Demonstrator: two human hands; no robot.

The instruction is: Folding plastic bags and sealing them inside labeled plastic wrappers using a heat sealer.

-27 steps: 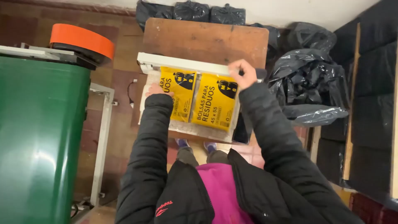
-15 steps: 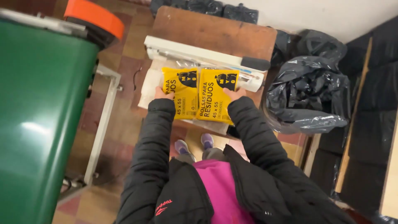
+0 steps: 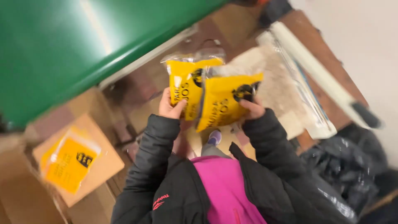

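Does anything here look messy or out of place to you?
Nothing looks damaged or spilled. The left hand and right hand each hold a yellow packet, the two overlapping. One more yellow packet lies askew on a cardboard box.

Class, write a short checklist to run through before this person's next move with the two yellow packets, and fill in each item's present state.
1. Left hand grips the left packet: ok.
2. Right hand grips the right packet: ok.
3. Packets kept apart: not ok, they overlap.
4. Packets sealed: cannot tell, blurred.
5. Cardboard box on the left already holds a yellow packet: ok.
6. Floor underfoot free of obstacles: cannot tell.
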